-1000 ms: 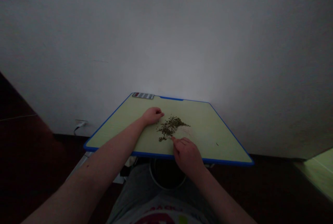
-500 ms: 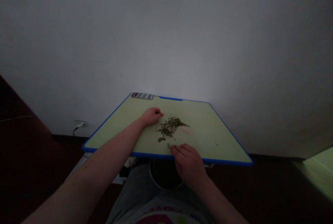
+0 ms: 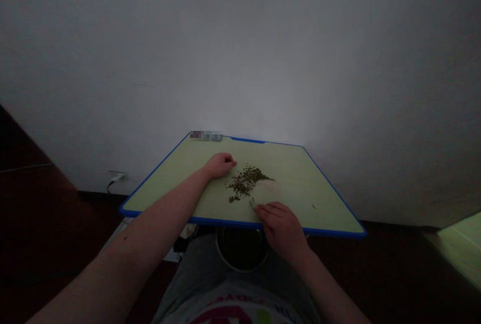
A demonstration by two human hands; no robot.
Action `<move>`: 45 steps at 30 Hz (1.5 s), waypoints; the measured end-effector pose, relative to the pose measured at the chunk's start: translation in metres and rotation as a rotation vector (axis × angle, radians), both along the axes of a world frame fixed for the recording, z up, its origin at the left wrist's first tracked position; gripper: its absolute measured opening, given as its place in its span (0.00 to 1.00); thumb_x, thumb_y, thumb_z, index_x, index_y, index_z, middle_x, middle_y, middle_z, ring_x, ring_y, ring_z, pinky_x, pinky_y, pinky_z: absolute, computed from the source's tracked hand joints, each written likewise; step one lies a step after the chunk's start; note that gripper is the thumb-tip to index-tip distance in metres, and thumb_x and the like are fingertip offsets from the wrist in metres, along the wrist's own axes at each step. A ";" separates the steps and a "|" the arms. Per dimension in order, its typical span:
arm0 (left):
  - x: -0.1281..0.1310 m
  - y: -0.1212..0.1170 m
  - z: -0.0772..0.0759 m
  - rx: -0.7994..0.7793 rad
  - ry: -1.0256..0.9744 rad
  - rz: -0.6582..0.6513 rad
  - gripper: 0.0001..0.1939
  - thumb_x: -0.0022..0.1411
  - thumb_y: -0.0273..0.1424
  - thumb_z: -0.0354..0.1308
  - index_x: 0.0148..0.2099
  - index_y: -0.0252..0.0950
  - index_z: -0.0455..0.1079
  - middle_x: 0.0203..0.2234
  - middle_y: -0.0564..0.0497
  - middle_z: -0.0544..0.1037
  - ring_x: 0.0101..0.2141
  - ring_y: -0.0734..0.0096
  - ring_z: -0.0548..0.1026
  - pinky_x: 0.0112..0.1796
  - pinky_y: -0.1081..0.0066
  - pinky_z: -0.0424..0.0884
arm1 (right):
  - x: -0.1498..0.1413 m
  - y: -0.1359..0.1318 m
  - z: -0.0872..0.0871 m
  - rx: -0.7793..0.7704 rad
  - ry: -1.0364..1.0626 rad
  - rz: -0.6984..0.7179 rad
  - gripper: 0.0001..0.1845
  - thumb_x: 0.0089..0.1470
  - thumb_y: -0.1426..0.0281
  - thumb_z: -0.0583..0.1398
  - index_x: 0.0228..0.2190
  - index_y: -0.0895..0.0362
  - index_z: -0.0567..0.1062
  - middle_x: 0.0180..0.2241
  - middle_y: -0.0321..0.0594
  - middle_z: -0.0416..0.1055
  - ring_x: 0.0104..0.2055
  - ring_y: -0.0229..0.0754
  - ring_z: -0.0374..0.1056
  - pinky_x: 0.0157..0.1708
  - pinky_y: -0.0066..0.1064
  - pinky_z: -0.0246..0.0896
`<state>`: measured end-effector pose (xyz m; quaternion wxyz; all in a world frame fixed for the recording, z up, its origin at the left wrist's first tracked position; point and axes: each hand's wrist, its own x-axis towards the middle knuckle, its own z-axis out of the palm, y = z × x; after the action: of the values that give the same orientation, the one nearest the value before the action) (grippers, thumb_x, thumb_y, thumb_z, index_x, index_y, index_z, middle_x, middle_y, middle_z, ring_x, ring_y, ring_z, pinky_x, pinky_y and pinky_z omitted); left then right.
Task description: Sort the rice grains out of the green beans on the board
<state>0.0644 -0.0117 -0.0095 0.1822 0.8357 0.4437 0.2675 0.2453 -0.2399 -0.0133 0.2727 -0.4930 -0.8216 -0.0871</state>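
Note:
A loose scatter of small dark-green beans (image 3: 246,181), perhaps mung beans, lies on the pale yellow table (image 3: 169,188) with a blue rim. Beside it on the right is a thin patch of fine pale grains (image 3: 267,186). My left hand (image 3: 221,164) rests just left of the beans, its fingers curled together; whatever they hold, if anything, is hidden. My right hand (image 3: 280,221) is at the near edge, with fingertips pressed round a small pale greenish piece (image 3: 253,205) whose kind I cannot tell. A round metal pot (image 3: 242,268) with a dark inside sits below the table edge, at my lap.
A flat phone-like object (image 3: 206,136), blurred out, lies at the far left corner of the table. A tiny dark sliver (image 3: 313,206) is on the right side. The white wall (image 3: 248,53) stands right behind the table. A plug with a cable (image 3: 117,177) is low on the wall.
My right hand has shifted slightly right and away from me, with the small pale piece at its fingertips. My left hand stays almost where it was.

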 end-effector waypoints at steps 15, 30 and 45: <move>-0.001 0.000 -0.001 -0.013 0.007 0.007 0.17 0.52 0.43 0.50 0.28 0.35 0.69 0.20 0.53 0.70 0.23 0.74 0.65 0.26 0.73 0.58 | 0.022 0.012 0.009 -0.095 0.126 -0.030 0.17 0.51 0.78 0.53 0.41 0.54 0.74 0.38 0.40 0.74 0.40 0.41 0.67 0.43 0.37 0.62; 0.000 -0.001 0.002 -0.001 0.005 0.025 0.16 0.51 0.42 0.50 0.27 0.34 0.69 0.19 0.53 0.69 0.23 0.75 0.64 0.25 0.73 0.57 | 0.016 0.009 0.009 -0.090 0.071 0.070 0.17 0.52 0.77 0.53 0.43 0.53 0.73 0.39 0.39 0.74 0.40 0.40 0.67 0.44 0.36 0.62; -0.002 -0.001 0.001 0.013 0.015 0.006 0.17 0.52 0.43 0.50 0.27 0.35 0.69 0.20 0.52 0.71 0.23 0.73 0.64 0.26 0.72 0.57 | 0.019 0.016 0.011 -0.137 0.074 -0.009 0.18 0.50 0.79 0.53 0.42 0.54 0.73 0.40 0.38 0.74 0.41 0.40 0.66 0.45 0.34 0.60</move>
<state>0.0628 -0.0128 -0.0085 0.1727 0.8376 0.4456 0.2645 0.2640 -0.2241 -0.0027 0.2681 -0.5169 -0.8129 -0.0137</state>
